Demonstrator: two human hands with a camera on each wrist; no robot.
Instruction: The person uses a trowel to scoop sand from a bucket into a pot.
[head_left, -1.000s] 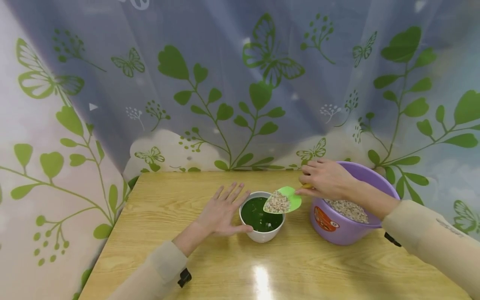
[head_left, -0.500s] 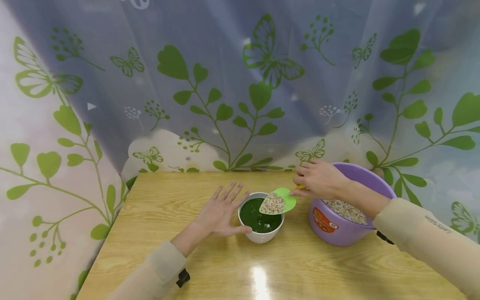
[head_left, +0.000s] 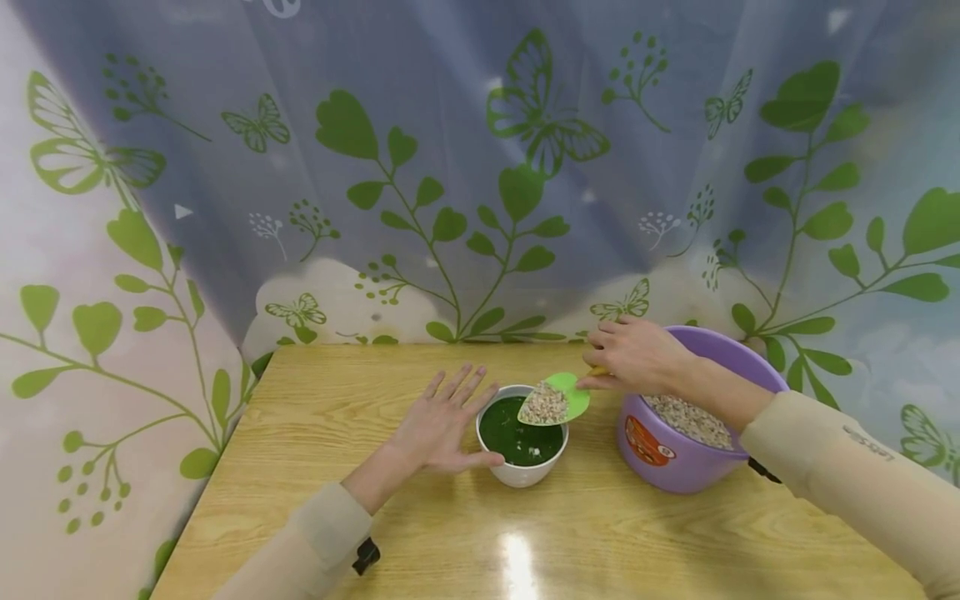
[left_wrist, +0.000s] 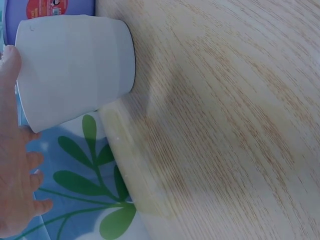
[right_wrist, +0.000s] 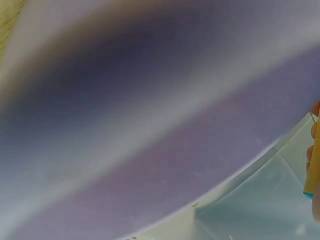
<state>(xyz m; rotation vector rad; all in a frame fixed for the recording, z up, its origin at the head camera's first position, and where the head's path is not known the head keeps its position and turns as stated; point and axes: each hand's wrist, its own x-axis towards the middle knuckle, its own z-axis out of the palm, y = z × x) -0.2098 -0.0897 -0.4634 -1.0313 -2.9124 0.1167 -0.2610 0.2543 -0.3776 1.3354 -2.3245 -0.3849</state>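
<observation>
A white bowl (head_left: 521, 477), dark green inside with a few pale specks, stands on the wooden table. My left hand (head_left: 438, 429) has its fingers spread beside the bowl, the thumb at its near-left rim; the bowl's outer wall fills the upper left of the left wrist view. Over the bowl's right part, my right hand (head_left: 633, 358) grips a small green scoop (head_left: 577, 400) by its yellow handle (right_wrist: 312, 170). Pale mixed grit (head_left: 545, 404) is heaped in the scoop, which looks roughly level. My right forearm passes across a purple bucket (head_left: 667, 475) holding more such grit.
The bucket, with a red-orange sticker (head_left: 647, 440), stands right of the bowl on the wood-grain table (head_left: 315, 433). A leaf-and-butterfly patterned curtain (head_left: 450, 167) hangs directly behind and at both sides. In the right wrist view the bucket's blurred wall takes up most of the picture.
My right hand has carried the loaded scoop slightly left over the bowl, mostly in the first half second. My left hand keeps its place at the bowl.
</observation>
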